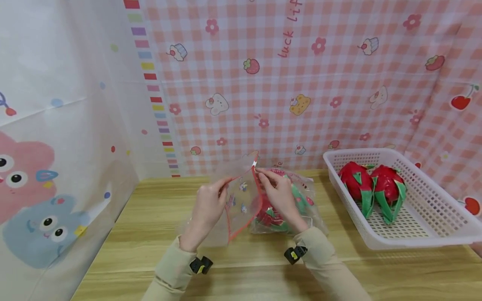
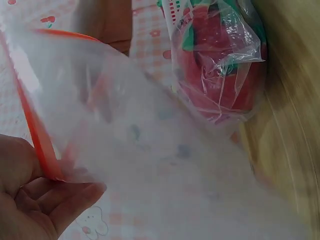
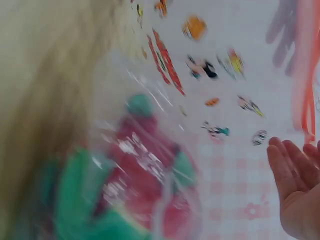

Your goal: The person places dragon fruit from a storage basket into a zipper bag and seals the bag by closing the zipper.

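A translucent zip bag with a red-orange zip edge and small cartoon prints is held up over the table, its mouth spread apart. My left hand pinches the left side of the mouth, and in the left wrist view its thumb and fingers hold the orange rim. Just below the white zip slider, my right hand pinches the other side. Behind the right hand lies a clear printed bag with red and green dragon fruit inside; the hand partly hides it.
To the right stands a white perforated basket with two dragon fruits at its left side. The wooden table ends against a pink checked cloth at the back. A pale cartoon cloth hangs at the left.
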A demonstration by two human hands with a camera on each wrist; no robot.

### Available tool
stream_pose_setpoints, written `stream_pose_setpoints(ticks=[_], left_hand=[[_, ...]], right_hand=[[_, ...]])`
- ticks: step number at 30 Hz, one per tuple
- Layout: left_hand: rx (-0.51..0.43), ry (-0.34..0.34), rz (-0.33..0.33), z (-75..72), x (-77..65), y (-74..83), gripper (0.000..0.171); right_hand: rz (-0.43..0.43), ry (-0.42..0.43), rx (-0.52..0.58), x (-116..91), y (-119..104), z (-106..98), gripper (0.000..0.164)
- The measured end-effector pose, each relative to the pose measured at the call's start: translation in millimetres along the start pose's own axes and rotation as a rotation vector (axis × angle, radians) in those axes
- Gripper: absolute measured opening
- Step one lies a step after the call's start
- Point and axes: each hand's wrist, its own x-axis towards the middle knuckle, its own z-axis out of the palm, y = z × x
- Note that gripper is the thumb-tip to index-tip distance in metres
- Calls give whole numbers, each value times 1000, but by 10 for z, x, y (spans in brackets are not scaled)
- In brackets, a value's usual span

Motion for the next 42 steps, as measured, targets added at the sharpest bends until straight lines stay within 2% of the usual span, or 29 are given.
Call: stream_pose_setpoints(ticks=[3,7,10,14,17,20,22,24,28,32,33,35,39,42], left_hand=[[13,-27,-11,5,-17,17,19],[22,-71,-27,-3,-31,67,19],[41,-89,-20,-10,-50,99,19],[93,-103,0,-13,-90,136,17],[114,-127,4,-14,-110,184,17],[100,-142,-12,-23,-108,237,18],[79,-120,-24,-29,-94,260,18],[66,-71,-35,-30,-83,263,18],[62,53,-54,-15,-67,240,18],[69,145,-83,13,-45,215,21],[73,164,-89,18,-37,211,22],[87,205,-88,24,-21,196,22],[106,256,-95,-27,9,150,22],[104,265,-122,-122,28,86,21]], right_hand=[[-171,4,-69,81,-20,-25,32],[-390,14,-279,163,-15,-42,30],[-491,16,-407,187,7,-46,22],[-544,13,-443,204,31,-53,16],[-509,20,-436,235,31,-59,15],[-428,60,-430,285,6,-69,15],[-354,78,-395,311,-24,-74,15],[-257,74,-331,305,-71,-74,17],[-5,-2,-174,189,-183,-16,40],[185,-46,-149,-7,-319,114,75],[203,-53,-157,-53,-342,150,78],[205,-49,-160,-128,-369,217,74],[149,8,-134,-161,-300,266,37],[136,75,-168,-110,-202,208,29]])
